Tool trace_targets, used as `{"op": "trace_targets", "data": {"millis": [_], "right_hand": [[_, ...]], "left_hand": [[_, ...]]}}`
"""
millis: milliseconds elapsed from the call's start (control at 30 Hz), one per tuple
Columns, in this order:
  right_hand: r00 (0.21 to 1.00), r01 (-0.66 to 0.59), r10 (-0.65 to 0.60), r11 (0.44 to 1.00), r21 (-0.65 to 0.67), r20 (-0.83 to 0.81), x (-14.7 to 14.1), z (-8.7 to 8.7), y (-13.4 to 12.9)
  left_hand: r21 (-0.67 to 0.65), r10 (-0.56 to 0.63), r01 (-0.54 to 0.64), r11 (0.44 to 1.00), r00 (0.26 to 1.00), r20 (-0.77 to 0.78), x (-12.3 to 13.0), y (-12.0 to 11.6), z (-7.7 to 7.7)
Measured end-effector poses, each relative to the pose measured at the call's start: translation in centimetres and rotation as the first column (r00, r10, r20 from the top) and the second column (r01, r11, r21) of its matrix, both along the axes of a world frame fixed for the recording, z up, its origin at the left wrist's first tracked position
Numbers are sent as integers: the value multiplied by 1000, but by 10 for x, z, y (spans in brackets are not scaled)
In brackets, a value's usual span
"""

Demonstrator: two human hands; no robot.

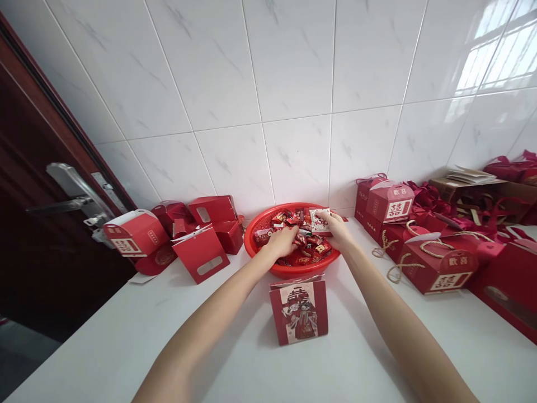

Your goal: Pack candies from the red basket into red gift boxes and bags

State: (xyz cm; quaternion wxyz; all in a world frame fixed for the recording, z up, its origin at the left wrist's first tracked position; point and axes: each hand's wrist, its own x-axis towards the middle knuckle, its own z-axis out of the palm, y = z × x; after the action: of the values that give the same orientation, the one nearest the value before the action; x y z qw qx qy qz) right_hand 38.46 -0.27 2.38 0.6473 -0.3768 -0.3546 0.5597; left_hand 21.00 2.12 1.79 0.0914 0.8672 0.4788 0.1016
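A red plastic basket (250, 246) holds a heap of red-wrapped candies (316, 250). My left hand (283, 242) reaches into the heap with curled fingers; their tips are partly hidden among the wrappers, so what they grip is unclear. At the basket's right side, my right hand (339, 230) pinches a small white packet with red print (319, 221) above the candies. In front of the basket stands a red gift box (298, 310) with a cartoon couple and a double-happiness sign on its face, touched by neither hand.
Several red gift boxes (201, 254) stand at the left, near a dark door with a metal handle (79, 193). More red boxes with rope handles (440, 260) crowd the right. Behind them is a cardboard box (503, 193) with papers on it. A tiled wall (293, 157) backs the white table (235, 347).
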Motion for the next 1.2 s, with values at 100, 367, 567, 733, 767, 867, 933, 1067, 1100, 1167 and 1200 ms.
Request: {"op": "trace_targets", "data": {"millis": [100,367,567,733,767,867,933,1067,1100,1167,1200], "right_hand": [[1000,21,-21,1000,2,-17,0,-1,-1],[999,10,-10,1000,-11,-50,-2,3,-6],[998,-3,4,1000,11,-55,-2,3,-6],[998,-33,36,997,64,-47,-1,1,-7],[998,-42,45,997,71,-43,-1,1,-7],[997,-57,61,995,84,-44,-1,0,-7],[997,-52,56,995,87,-49,-1,2,-8],[998,-65,64,991,119,11,1,16,-19],[997,-79,74,987,139,37,2,22,-24],[992,-106,89,976,190,94,3,36,-36],[988,-116,89,969,217,130,4,43,-43]], "left_hand": [[35,65,-68,997,996,61,-4,3,1],[-185,212,-123,975,763,610,-13,15,-5],[-155,162,-66,986,626,763,-13,11,5],[-81,-86,267,960,561,823,-37,-51,37],[-95,-139,351,931,585,799,-45,-67,44],[-215,-256,486,847,727,637,-67,-107,60],[-285,-279,461,841,819,502,-77,-122,67],[-309,-293,443,842,855,427,-85,-129,70],[-299,-310,463,834,843,440,-86,-129,70],[-268,-343,497,825,818,462,-85,-129,71],[-248,-350,499,830,813,465,-84,-128,71]]}}
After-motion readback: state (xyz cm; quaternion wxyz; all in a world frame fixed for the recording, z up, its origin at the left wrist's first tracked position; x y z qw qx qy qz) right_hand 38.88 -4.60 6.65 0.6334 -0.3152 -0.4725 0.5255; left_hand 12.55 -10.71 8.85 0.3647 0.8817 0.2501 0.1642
